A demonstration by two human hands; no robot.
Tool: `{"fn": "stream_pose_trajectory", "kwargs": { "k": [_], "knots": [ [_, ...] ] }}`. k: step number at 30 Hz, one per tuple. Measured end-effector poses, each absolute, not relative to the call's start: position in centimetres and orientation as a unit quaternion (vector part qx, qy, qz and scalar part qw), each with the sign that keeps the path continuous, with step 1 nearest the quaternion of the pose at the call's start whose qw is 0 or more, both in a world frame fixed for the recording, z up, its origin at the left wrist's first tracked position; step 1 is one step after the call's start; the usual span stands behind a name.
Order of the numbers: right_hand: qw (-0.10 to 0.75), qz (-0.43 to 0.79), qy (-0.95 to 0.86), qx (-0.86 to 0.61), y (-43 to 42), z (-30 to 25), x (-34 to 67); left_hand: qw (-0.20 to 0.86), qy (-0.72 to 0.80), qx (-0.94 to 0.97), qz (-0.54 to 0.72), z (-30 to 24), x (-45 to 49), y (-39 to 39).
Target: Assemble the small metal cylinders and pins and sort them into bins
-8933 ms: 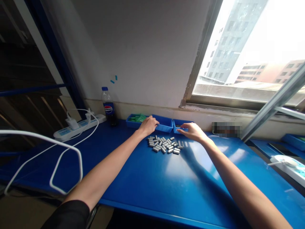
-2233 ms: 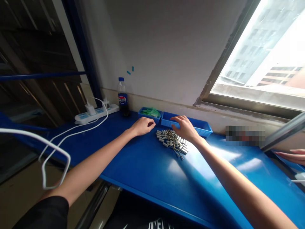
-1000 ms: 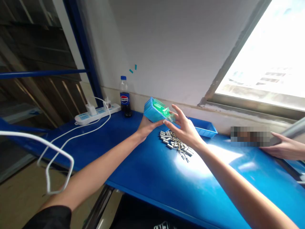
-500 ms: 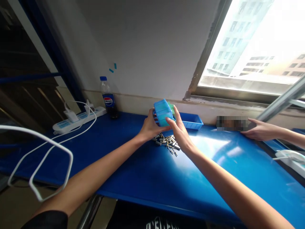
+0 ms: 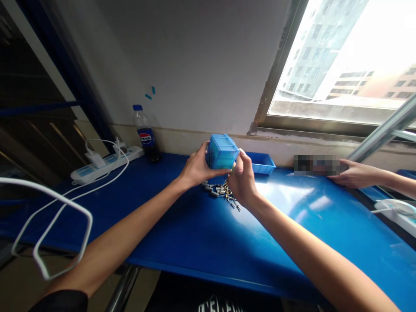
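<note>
A translucent blue plastic box (image 5: 222, 149) is held up above the blue table, its ribbed outside turned partly toward me. My left hand (image 5: 199, 167) is closed round its left side, with the thumb along the underside. My right hand (image 5: 243, 177) is closed at the lower right corner, fingertips against the box edge. Some of its fingers are hidden. Below my hands lies a loose pile of small metal fasteners (image 5: 224, 190), some with long pins and some like grey sleeves. Just behind my right hand stands a shallow blue tray (image 5: 264, 162).
A cola bottle (image 5: 145, 134) stands by the wall at the left. A white power strip (image 5: 105, 164) with plugs and looping white cable (image 5: 87, 236) lies beside it. At the right, another person's hand (image 5: 354, 172) touches a blurred-out object (image 5: 316, 165). A second power strip (image 5: 398, 213) lies further right.
The box has been turned in my hands, showing a different side. My right thumb has left its front face, and my right hand has moved slightly down with fingers curled at the edge.
</note>
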State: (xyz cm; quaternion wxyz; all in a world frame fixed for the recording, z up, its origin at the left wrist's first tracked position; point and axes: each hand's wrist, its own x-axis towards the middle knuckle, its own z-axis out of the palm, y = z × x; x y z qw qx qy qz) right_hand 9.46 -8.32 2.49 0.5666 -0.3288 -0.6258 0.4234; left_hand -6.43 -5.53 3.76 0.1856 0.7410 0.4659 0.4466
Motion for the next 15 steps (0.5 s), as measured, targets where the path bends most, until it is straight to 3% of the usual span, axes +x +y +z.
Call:
{"fn": "stream_pose_trajectory", "kwargs": {
  "k": [6, 15],
  "knots": [
    [0.567, 0.453, -0.613, -0.312, -9.8, 2.7, 10.1, 0.125, 0.453, 0.818, 0.332, 6.3, -5.9, -5.1],
    [0.601, 0.552, -0.489, -0.309, -9.5, 1.1, 10.2, 0.144, 0.461, 0.848, 0.219, 5.9, -4.8, -3.6]
  ]
}}
